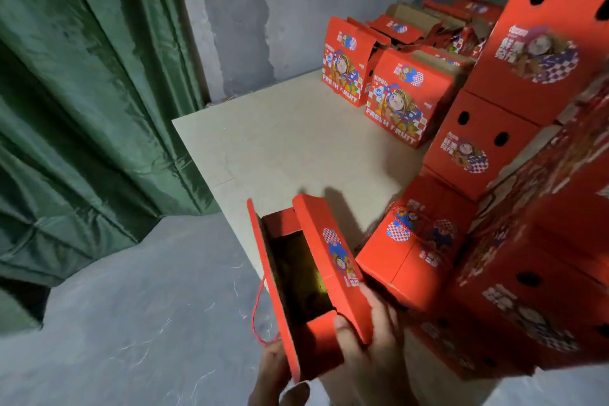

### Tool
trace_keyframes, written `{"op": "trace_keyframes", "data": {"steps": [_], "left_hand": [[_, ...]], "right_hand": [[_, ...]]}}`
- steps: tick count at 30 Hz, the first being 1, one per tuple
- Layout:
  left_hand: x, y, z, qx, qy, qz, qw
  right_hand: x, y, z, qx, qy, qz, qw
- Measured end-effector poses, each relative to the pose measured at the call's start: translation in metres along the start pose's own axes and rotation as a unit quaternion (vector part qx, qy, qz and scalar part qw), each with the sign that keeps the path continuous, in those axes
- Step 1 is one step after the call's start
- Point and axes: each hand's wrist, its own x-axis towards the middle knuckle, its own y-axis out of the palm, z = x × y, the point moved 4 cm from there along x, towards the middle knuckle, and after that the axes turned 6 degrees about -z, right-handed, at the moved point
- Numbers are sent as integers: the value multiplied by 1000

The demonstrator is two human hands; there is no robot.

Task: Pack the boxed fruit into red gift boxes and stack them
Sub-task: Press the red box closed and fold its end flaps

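A red gift box sat at the bottom centre of the frame, over the near edge of a pale board lying on the grey floor. Its top flaps stood open: a long plain flap on the left, a printed flap on the right, and dark contents with a yellowish glint inside, too dim to make out. A red cord handle hung from its left side. The right hand clasped the near right corner of the box, thumb on the near end flap and fingers behind the printed flap. The left hand gripped the lower left edge of the box from below.

Just right of it lay a closed red box with a cord over its top. Stacked red boxes with oval holes rose along the right side. At upper centre, open red cartons printed "FRESH FRUIT" stood near the grey wall. A green curtain filled the left.
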Motion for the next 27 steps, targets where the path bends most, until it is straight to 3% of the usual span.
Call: {"op": "trace_keyframes", "data": {"steps": [1, 3, 6, 8, 10, 11, 13, 15, 17, 20, 23, 26, 27], "left_hand": [[-10, -13, 6, -94, -112, 119, 982], [-17, -36, 33, -112, -176, 123, 970], [14, -64, 18, -115, -46, -33, 992], [36, -75, -24, -155, 9, -150, 976], [64, -81, -60, -176, 10, -135, 975], [72, -81, -67, -190, -6, -102, 976], [75, -72, -72, -181, -8, -61, 981], [63, -74, -60, -164, 2, -110, 980], [42, -88, -47, -151, 10, -165, 975], [8, -76, -17, -178, -15, -66, 982], [-36, -54, 1, -208, -17, -15, 978], [-88, -22, 4, -221, -9, 30, 975], [-106, -8, 6, -227, -12, 35, 973]], "right_hand": [[3, -14, -7, 18, 24, 13, 999], [8, -35, -22, 33, 62, 28, 997], [7, -52, -32, 10, 84, -18, 996], [2, -52, -42, 27, 138, -35, 989], [-9, -44, -42, 99, 206, 3, 973], [-16, -40, -38, 168, 255, 37, 952], [-26, -32, -33, 331, 351, 76, 872], [-33, -38, -29, 421, 394, 120, 808], [-36, -51, -33, 469, 403, 154, 771], [-35, -85, -53, 445, 351, 156, 809], [-29, -123, -74, 318, 328, 136, 879], [-23, -173, -105, 213, 345, 91, 910], [-22, -191, -112, 218, 369, 73, 901]]}}
